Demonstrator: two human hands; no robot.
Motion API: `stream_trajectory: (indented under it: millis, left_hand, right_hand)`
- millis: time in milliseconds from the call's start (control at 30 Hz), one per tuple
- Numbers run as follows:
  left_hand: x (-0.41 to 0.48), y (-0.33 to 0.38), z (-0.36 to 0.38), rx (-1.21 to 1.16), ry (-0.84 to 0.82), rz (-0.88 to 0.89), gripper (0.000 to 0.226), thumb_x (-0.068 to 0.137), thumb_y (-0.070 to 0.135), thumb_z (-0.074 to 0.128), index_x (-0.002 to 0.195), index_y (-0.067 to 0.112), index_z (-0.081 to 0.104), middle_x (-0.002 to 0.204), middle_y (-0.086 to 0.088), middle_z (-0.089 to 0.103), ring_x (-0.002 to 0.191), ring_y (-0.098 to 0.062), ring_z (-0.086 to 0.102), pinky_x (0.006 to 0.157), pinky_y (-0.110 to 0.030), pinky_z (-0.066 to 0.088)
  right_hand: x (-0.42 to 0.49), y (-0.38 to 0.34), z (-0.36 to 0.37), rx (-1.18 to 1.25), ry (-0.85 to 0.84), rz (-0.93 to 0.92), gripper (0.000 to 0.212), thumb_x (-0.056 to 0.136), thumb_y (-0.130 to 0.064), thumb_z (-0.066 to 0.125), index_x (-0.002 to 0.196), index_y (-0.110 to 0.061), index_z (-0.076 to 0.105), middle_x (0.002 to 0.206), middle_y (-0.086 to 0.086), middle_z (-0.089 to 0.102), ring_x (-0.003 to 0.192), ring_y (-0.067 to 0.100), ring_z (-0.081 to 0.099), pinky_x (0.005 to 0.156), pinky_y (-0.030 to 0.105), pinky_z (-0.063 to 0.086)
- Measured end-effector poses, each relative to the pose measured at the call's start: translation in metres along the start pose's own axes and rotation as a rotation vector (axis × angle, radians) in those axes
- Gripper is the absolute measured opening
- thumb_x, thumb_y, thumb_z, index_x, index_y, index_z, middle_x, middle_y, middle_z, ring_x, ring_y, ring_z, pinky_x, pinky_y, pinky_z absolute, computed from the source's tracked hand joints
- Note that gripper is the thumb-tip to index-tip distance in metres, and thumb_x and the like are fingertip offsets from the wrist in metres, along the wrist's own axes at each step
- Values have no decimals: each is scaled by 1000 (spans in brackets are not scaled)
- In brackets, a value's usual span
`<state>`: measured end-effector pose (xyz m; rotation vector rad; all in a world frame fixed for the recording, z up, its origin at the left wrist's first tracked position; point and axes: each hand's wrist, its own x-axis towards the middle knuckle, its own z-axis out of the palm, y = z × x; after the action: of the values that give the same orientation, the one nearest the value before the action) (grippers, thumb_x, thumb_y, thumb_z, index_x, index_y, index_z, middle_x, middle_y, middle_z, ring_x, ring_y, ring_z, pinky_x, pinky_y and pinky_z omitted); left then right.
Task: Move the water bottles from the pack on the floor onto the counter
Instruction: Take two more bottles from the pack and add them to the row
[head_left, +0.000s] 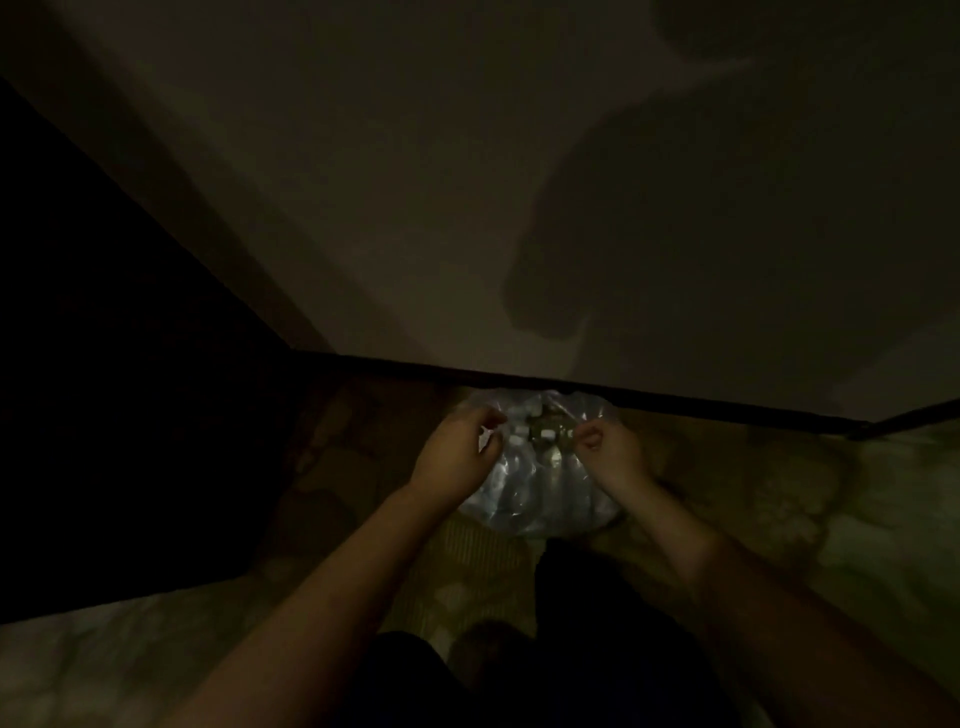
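In dim light a pack of water bottles (540, 493) wrapped in shiny clear plastic stands on the floor against the wall. Bottle tops show faintly through an opening in the wrap near its top. My left hand (460, 447) is at the pack's upper left, its fingers curled and pinching the plastic wrap. My right hand (608, 447) is at the upper right, fingers curled on the wrap's edge. The counter is not in view.
A pale wall (467, 182) rises behind the pack above a dark baseboard (675, 402). A large dark surface (104, 364) fills the left. The floor (831, 493) is patterned stone. My dark-clothed legs (597, 623) stand just before the pack.
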<state>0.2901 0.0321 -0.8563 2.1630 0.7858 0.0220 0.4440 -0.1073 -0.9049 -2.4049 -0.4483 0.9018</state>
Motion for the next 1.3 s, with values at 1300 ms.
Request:
stream_trajectory:
  millis: [1300]
  left_hand:
    - [99, -173, 216, -140, 28, -151, 24, 92, 23, 56, 115, 18, 61, 107, 4, 65, 95, -9, 59, 75, -22, 44]
  right_hand:
    - [200, 161, 196, -474, -78, 72, 73, 84, -36, 68, 143, -13, 32, 150, 14, 28, 137, 31, 29, 112, 43, 29]
